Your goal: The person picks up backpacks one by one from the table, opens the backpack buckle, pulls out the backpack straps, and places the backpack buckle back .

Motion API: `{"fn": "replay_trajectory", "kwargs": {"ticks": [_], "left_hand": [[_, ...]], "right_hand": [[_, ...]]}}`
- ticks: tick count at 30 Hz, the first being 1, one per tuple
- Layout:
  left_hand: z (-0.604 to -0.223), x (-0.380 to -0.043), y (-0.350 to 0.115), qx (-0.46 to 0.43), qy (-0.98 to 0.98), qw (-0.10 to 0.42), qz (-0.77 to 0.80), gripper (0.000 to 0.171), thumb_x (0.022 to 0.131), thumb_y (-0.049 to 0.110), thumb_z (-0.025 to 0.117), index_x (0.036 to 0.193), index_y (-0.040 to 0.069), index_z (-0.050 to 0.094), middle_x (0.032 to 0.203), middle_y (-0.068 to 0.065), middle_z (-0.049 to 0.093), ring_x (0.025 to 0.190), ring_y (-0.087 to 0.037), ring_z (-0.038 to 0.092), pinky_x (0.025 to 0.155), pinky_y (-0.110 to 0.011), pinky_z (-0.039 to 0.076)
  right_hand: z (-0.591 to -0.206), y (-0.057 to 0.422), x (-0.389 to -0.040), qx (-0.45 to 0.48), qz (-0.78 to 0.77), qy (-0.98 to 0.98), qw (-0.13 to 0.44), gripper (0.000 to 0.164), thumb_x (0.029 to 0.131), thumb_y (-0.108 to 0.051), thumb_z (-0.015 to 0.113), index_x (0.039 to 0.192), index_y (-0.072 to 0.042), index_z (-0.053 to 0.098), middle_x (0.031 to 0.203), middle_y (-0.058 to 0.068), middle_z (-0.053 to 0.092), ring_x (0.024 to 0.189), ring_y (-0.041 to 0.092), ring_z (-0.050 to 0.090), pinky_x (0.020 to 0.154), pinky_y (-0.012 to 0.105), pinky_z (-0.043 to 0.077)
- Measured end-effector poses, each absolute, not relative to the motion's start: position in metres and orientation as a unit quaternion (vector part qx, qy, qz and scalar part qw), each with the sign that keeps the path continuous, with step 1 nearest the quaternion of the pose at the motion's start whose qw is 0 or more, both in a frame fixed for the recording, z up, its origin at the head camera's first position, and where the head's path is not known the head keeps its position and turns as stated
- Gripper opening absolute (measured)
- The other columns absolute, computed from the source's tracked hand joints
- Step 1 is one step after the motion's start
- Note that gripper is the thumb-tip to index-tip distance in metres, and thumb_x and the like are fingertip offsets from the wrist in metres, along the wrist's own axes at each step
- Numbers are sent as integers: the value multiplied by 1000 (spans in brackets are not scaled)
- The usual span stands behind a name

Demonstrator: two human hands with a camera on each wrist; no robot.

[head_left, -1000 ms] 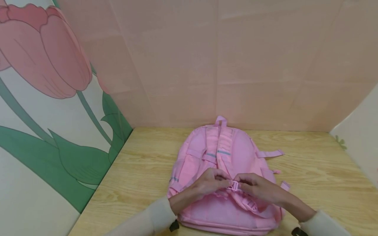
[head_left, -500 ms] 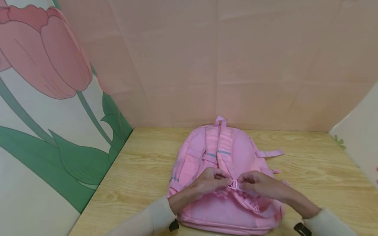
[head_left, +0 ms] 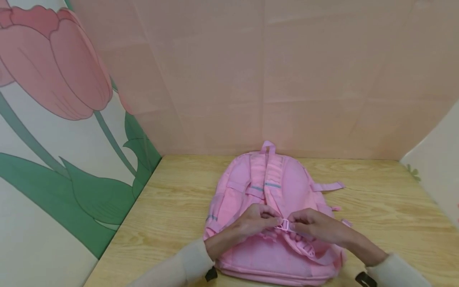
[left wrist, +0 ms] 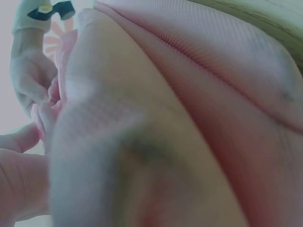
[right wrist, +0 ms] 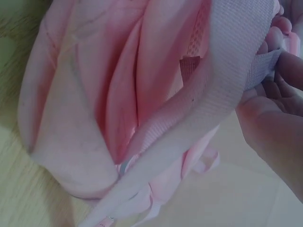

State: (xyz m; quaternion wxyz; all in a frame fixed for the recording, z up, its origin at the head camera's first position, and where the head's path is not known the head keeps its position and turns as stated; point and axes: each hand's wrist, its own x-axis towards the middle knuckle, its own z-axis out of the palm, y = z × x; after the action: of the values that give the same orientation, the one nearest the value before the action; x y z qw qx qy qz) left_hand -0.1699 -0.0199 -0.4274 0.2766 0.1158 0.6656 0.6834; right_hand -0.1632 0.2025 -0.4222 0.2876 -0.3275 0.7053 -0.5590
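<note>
A pink backpack point(head_left: 258, 255) lies on the table with its shoulder straps point(head_left: 274, 171) facing up. Over its lower half, a pink plastic buckle point(head_left: 285, 225) sits between the two hands. My left hand point(head_left: 252, 221) pinches the buckle's left side between thumb and fingers. From the other side, my right hand point(head_left: 317, 227) pinches the webbing strap close to the buckle. In the right wrist view that webbing strap point(right wrist: 262, 68) runs between the right thumb and fingers. Backpack fabric point(left wrist: 118, 94) fills much of the left wrist view and covers part of the left hand.
The wooden table point(head_left: 179, 187) extends to both sides of the backpack. A loose strap end point(head_left: 328, 186) sticks out at the bag's right. Behind stands a plain covered wall point(head_left: 287, 79), and a tulip mural point(head_left: 64, 63) is at left.
The right hand and forearm have shifted slightly to the right. My left hand and the backpack have stayed nearly in place, the buckle still between the hands.
</note>
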Motion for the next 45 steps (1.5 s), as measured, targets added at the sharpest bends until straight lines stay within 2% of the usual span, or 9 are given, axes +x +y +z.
{"fn": "replay_trajectory", "kwargs": {"ticks": [10, 20, 28, 35, 39, 45], "left_hand": [[-429, -170, -19, 126, 664, 275, 683, 14, 83, 9, 66, 92, -1, 64, 75, -15, 66, 62, -24, 65, 62, -43, 56], [-430, -169, -19, 133, 663, 273, 684, 12, 82, 7, 65, 91, -1, 64, 74, -15, 66, 62, -22, 65, 62, -39, 56], [-430, -168, -19, 136, 660, 276, 685, 10, 83, 5, 64, 91, -1, 64, 75, -14, 66, 62, -20, 65, 63, -39, 56], [-431, -168, -18, 138, 660, 279, 684, 10, 83, 6, 64, 91, -1, 64, 75, -16, 66, 65, -22, 65, 64, -39, 56], [-431, -168, -18, 136, 666, 277, 679, 12, 83, 7, 64, 91, -2, 63, 76, -16, 66, 67, -25, 66, 64, -39, 56], [-431, -168, -17, 136, 666, 276, 679, 13, 83, 7, 64, 92, -2, 63, 76, -16, 66, 67, -27, 66, 64, -41, 56]], "right_hand": [[-424, 200, -163, -331, -560, 706, 278, 21, 97, -11, 42, 93, 4, 56, 76, 26, 55, 61, 8, 49, 46, 22, 47], [-423, 198, -162, -333, -545, 721, 268, 21, 97, -13, 44, 92, 2, 58, 76, 24, 56, 60, 8, 49, 46, 24, 47], [-414, 201, -162, -304, -545, 726, 288, 21, 95, -11, 47, 93, 5, 61, 80, 21, 62, 68, 15, 60, 58, 31, 55], [-409, 207, -162, -282, -503, 772, 266, 15, 91, -11, 52, 91, 0, 62, 70, 2, 52, 59, 6, 47, 48, 20, 44], [-409, 209, -161, -274, -504, 772, 274, 13, 90, -8, 52, 93, 1, 60, 72, 1, 51, 61, 6, 47, 50, 20, 44], [-412, 211, -163, -313, -508, 758, 264, 13, 92, -7, 51, 90, 1, 60, 67, -2, 47, 57, 3, 44, 45, 16, 39]]}}
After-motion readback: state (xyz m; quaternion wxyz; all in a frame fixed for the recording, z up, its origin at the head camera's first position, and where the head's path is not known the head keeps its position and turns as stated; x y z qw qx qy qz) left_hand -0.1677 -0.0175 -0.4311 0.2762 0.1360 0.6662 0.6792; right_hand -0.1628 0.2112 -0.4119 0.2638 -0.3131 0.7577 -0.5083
